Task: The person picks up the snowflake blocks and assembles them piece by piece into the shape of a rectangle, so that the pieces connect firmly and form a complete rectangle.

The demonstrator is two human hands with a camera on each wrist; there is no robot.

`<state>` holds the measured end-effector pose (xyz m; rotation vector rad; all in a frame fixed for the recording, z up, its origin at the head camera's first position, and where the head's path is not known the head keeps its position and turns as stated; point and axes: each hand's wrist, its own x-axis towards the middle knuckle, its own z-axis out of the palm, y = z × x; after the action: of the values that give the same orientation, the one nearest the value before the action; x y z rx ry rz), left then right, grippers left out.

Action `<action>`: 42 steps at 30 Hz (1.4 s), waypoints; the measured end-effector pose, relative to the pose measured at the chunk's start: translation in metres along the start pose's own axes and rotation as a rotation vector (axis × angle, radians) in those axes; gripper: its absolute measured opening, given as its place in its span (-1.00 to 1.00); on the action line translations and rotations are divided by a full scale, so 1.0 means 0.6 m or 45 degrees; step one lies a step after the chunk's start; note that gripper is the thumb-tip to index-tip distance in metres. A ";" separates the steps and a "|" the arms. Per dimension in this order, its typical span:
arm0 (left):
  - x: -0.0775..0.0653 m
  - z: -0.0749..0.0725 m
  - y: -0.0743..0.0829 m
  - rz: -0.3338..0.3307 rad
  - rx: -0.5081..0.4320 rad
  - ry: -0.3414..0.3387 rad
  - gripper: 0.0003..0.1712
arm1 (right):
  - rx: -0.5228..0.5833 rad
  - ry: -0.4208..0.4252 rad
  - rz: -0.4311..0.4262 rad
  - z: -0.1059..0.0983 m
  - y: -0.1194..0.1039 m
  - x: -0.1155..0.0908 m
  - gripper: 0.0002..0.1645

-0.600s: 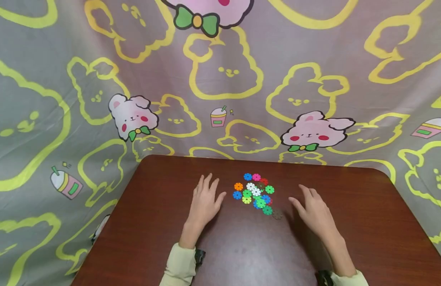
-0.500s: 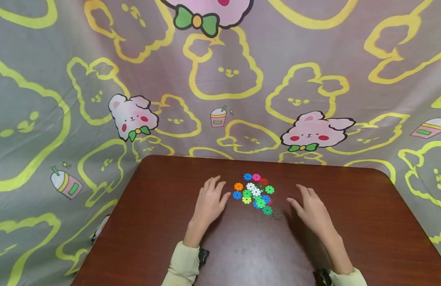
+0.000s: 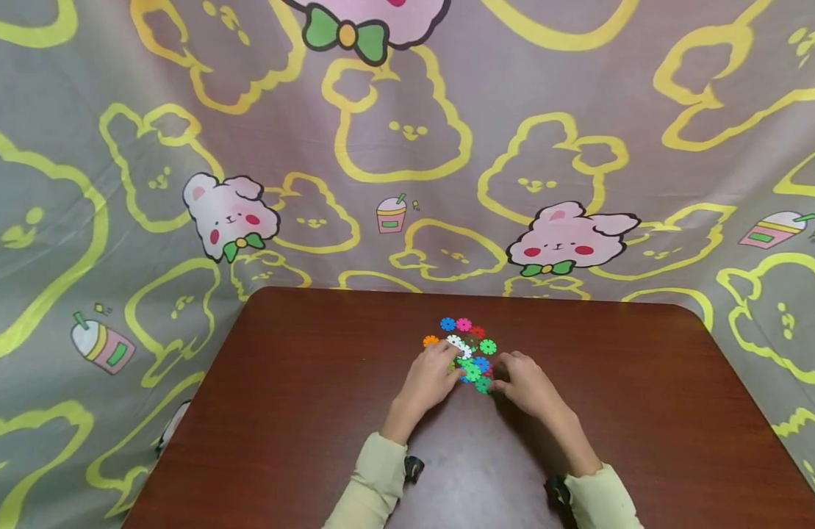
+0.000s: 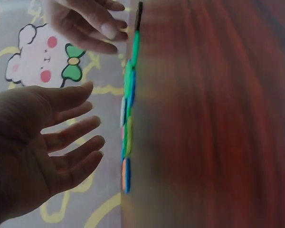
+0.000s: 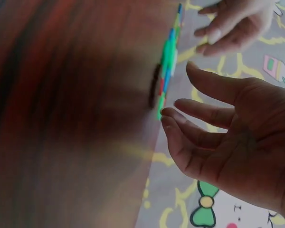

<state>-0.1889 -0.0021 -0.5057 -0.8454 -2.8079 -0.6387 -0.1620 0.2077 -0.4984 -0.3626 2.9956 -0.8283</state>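
A loose cluster of colourful notched plastic discs lies on the table, among them a pink disc (image 3: 463, 324), an orange disc (image 3: 431, 342) and a light green disc (image 3: 489, 347). My left hand (image 3: 428, 376) is over the cluster's left side and hides some discs, its fingers loosely bent above the white discs (image 3: 464, 352). At the right side, my right hand (image 3: 529, 383) has its thumb and fingers right by the dark green disc (image 3: 483, 385). Both wrist views show the fingers spread apart, with nothing between them. Edge-on in the left wrist view, the yellow disc (image 4: 129, 135) lies flat.
The brown wooden table (image 3: 301, 411) extends around the discs on all sides. Behind it hangs a grey curtain (image 3: 447, 191) printed with cartoon rabbits. A dark band (image 3: 414, 469) is on the left wrist, below the pale sleeve (image 3: 374, 470).
My hands have moved inward from both sides of the discs; the left now reaches over them and the right is close beside them. The head view has shifted slightly.
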 end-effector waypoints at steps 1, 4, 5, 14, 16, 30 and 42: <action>0.004 0.004 0.002 0.009 0.013 -0.015 -0.70 | -0.006 -0.021 0.002 0.003 -0.002 0.002 -0.68; 0.013 0.013 0.007 0.023 0.052 -0.049 -0.72 | -0.017 -0.055 0.019 0.010 -0.008 0.006 -0.67; 0.016 0.015 0.008 0.022 0.067 -0.058 -0.71 | -0.021 -0.061 0.019 0.012 -0.009 0.007 -0.66; 0.029 0.031 0.012 -0.041 0.084 -0.165 -0.66 | -0.020 -0.083 -0.044 0.024 -0.007 0.014 -0.65; 0.029 0.033 0.012 -0.063 0.062 -0.183 -0.66 | -0.013 -0.084 -0.051 0.024 -0.007 0.015 -0.66; 0.018 0.028 -0.007 -0.028 -0.463 -0.058 -0.85 | 0.357 0.094 -0.037 0.010 0.008 0.016 -0.96; -0.018 -0.012 -0.013 -0.090 -0.499 -0.021 -0.93 | 0.704 0.238 0.117 -0.021 -0.030 0.008 -0.89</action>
<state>-0.1841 -0.0163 -0.5045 -0.8113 -2.7787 -1.2259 -0.1634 0.1981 -0.4781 -0.1328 2.7369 -1.6892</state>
